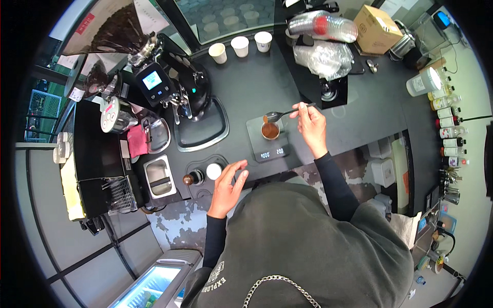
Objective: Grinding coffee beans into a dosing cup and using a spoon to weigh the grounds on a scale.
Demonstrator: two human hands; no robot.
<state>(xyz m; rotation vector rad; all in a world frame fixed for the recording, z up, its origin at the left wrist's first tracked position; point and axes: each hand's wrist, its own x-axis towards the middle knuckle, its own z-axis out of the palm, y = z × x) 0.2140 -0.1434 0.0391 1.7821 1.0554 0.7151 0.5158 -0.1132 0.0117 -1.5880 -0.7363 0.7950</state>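
My right hand (311, 129) pinches the handle of a black spoon (280, 114). The spoon's bowl hangs over the far rim of a small round cup (270, 137) holding brown powder that looks like ground coffee. Some of the same powder clings near the spoon's tip. Under the cup is a flat dark digital scale (255, 137) with a lit display on its near edge. My left hand (226, 190) hovers near the counter's front edge, fingers apart and nothing in it. Close to its fingertips sits a white round container (213, 171), beside a tamper with a brown wooden knob (189, 179).
A coffee grinder (154, 84) with a lit screen stands left, by a black drip tray (226, 134). Three paper cups (240, 46) line the back. Stacked plastic cups (328, 26) and a cardboard box (377, 30) occupy the back right. Bottles (448, 122) line the right wall.
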